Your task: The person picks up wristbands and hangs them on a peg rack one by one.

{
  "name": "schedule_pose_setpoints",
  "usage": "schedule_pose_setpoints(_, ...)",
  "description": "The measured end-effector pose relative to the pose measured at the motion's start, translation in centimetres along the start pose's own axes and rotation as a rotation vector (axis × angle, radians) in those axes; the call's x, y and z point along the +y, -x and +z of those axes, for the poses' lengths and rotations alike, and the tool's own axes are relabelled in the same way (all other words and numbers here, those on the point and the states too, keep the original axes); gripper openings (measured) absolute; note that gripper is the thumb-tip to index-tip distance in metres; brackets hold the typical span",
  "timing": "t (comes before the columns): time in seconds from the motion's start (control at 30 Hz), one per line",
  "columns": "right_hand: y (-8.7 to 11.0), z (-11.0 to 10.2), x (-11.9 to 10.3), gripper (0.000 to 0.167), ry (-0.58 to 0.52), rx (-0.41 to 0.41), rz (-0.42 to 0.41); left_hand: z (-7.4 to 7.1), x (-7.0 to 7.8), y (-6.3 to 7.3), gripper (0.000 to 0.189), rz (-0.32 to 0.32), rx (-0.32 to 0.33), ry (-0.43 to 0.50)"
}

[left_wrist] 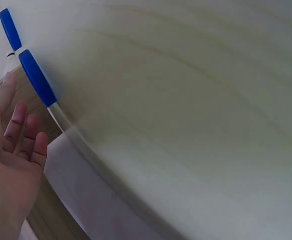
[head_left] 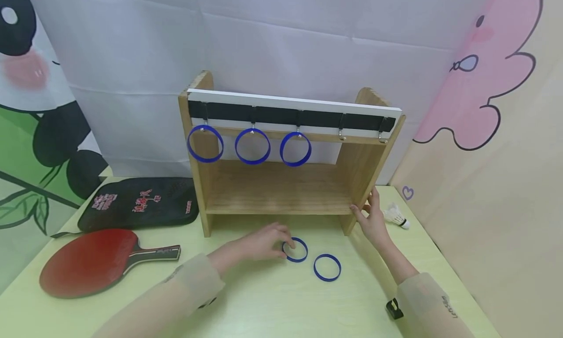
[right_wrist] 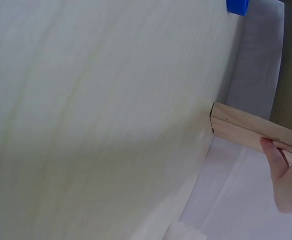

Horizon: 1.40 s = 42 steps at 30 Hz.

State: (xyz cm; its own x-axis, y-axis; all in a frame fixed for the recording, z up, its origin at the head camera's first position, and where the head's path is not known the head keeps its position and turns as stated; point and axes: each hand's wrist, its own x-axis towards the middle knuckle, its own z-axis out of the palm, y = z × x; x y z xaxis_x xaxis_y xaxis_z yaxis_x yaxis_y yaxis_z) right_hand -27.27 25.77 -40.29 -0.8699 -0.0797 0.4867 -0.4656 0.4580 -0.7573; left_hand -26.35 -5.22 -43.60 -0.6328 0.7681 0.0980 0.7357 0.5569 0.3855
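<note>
Two blue rings lie on the table below a wooden shelf (head_left: 272, 186). Over the left edge of the nearer-left ring (head_left: 306, 252) reaches my left hand (head_left: 268, 241), its thumb and forefinger apart. In the left wrist view its fingers (left_wrist: 36, 150) are loosely bent beside a blue ring (left_wrist: 37, 77), with nothing between them. The other loose ring (head_left: 327, 280) lies to the right. My right hand (head_left: 374, 221) grips the shelf's right side board (right_wrist: 245, 127), thumb in front. Three blue rings (head_left: 205, 160) hang from hooks along the shelf's top bar; the two right hooks (head_left: 341, 135) carry none.
A red table tennis bat (head_left: 90, 264) and a black case (head_left: 140, 206) lie left of the shelf. A shuttlecock (head_left: 396, 216) rests behind the right hand. Near the right sleeve sits a small black object (head_left: 394, 309). Walls stand behind and to the right.
</note>
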Motion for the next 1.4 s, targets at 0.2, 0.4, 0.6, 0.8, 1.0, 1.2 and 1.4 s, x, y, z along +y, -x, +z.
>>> schedule_pose_setpoints(0.2,0.0,0.0,0.0,0.078,0.009,0.002,0.005,0.3,-0.7,-0.6,0.016,0.024,-0.024,-0.012)
schedule_pose_setpoints(0.4,-0.1,0.0,0.1,0.079,0.001,-0.005,0.030,0.7,-0.9,-1.0,0.006,0.059,-0.049,-0.016)
schedule_pose_setpoints(0.6,-0.1,0.1,0.1,0.079,-0.010,-0.003,0.039,1.2,-1.3,-1.2,0.004,0.087,-0.044,-0.011)
schedule_pose_setpoints(0.8,-0.1,0.1,0.1,0.079,-0.002,-0.004,0.040,1.2,-1.4,-1.1,0.005,0.061,-0.051,0.083)
schedule_pose_setpoints(1.0,-0.1,0.1,0.0,0.079,-0.004,-0.011,0.055,0.7,-0.9,-0.9,0.007,0.041,-0.048,0.169)
schedule_pose_setpoints(1.2,-0.1,0.1,-0.1,0.077,0.000,-0.006,0.029,0.3,-0.4,-0.7,0.015,0.026,-0.020,0.209)
schedule_pose_setpoints(1.4,-0.1,0.1,0.0,0.077,-0.005,-0.001,0.017,-0.1,0.1,-0.6,0.014,0.038,0.018,0.191)
